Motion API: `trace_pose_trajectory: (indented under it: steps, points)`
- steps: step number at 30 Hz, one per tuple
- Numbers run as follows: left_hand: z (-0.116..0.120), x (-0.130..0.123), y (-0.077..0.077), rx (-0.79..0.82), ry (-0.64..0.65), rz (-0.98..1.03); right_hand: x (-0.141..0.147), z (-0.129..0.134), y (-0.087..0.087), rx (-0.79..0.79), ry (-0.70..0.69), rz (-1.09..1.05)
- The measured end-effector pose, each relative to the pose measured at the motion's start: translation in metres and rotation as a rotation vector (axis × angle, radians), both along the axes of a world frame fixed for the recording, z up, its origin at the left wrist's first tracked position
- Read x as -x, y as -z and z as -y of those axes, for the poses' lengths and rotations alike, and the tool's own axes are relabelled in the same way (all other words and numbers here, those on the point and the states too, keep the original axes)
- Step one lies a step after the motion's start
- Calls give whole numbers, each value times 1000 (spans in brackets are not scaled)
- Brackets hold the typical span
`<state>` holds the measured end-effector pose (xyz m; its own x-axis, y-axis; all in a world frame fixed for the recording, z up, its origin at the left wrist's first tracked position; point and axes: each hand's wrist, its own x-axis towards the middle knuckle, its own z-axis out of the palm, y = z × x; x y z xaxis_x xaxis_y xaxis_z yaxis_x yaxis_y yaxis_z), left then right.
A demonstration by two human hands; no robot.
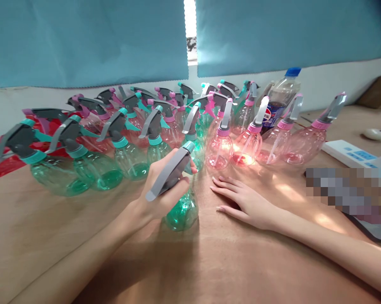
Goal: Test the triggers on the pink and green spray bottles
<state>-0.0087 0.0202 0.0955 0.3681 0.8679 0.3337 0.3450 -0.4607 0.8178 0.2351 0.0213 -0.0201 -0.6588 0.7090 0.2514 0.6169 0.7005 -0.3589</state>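
Note:
My left hand is wrapped round the neck of a green spray bottle with a grey and teal trigger head. The bottle stands upright on the wooden table, or just over it; I cannot tell which. My right hand lies flat on the tabletop, fingers spread and pointing left, with nothing in it. Behind my left hand runs a front row of green spray bottles. Beyond my right hand are several pink spray bottles with grey and pink heads.
More pink and green sprayers crowd the back. A cola bottle with a blue cap stands behind the pink ones. On the right are a white device with blue buttons, a blurred-out flat object and a white mouse. Red plastic lies far left.

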Motion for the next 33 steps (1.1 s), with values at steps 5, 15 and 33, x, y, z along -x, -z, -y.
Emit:
trace_pose_trajectory:
  steps: [5, 15, 33]
  points:
    - [-1, 2, 3, 11, 28, -4, 0, 0, -1, 7, 2, -14]
    - [1, -4, 5, -43, 7, 75, 0, 0, 0, 7, 1, -31]
    - [2, -3, 7, 22, 15, 113, 0, 0, 0, 5, 5, -25]
